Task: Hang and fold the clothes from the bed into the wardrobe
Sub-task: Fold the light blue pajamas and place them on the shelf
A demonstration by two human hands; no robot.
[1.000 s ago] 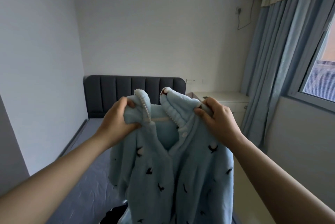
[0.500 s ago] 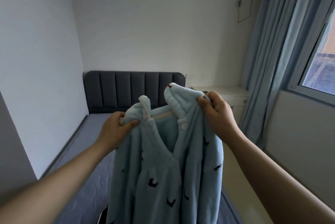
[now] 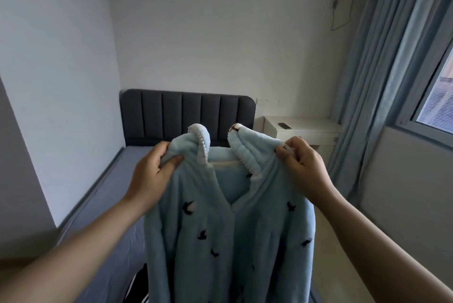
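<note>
A light blue fleece pyjama top with small dark bird marks hangs in front of me over the bed. My left hand grips its left shoulder, thumb pressed into the fabric. My right hand pinches the right shoulder at about the same height. The collar, edged in white, stands up between my hands and the front opening faces me. A dark garment with white stripes lies on the bed under the top, mostly hidden. The wardrobe is out of view.
A dark padded headboard stands against the far wall. A white bedside table with a small dark object sits to its right. Blue curtains and a window fill the right side; light floor runs beside the bed.
Both hands spread apart and levelled out, so the top now hangs wider and straighter. My view tilted down a little, showing more of the bedside table.
</note>
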